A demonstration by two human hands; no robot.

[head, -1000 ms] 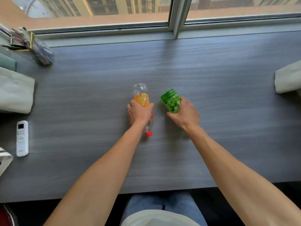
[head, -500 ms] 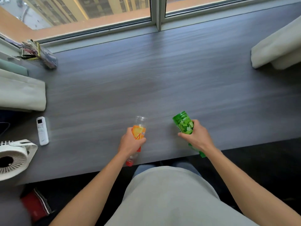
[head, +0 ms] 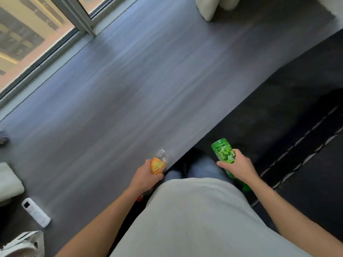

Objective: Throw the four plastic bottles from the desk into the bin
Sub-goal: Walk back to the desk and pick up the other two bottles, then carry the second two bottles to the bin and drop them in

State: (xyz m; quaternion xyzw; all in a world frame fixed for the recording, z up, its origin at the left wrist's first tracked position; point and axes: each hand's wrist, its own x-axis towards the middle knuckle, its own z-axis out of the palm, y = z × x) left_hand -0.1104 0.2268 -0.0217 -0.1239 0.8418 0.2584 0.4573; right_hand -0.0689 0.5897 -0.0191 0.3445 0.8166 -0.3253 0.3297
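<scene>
Fingers of your left hand [head: 146,178] wrap around the orange bottle [head: 158,165], closed on its labelled middle. Its clear base pokes out above your knuckles, over the near edge of the desk [head: 130,86]; the neck runs down behind your palm, and only a blurred red speck near your wrist hints at a cap. Your right hand [head: 239,167] is closed the same way on the green bottle [head: 223,152], thumb across the label. That bottle is off the desk, out over the dark floor [head: 297,108], base tilted up and away from you; its lower end is hidden behind your hand and forearm, with a green tip just showing past the wrist.

Between the two hands your pale shirt [head: 194,219] fills the lower middle and covers most of your legs; a strip of blue jeans [head: 202,168] shows above it. Everything is smeared by motion, so label print cannot be read. On the left of the desk lies a white remote [head: 36,213], and a white fan [head: 22,244] is cut off at the bottom corner. A pale folded cloth [head: 9,182] is cropped by the left edge, and another pale shape [head: 209,6] by the top edge. Only these two bottles are visible, and no bin is in sight.
</scene>
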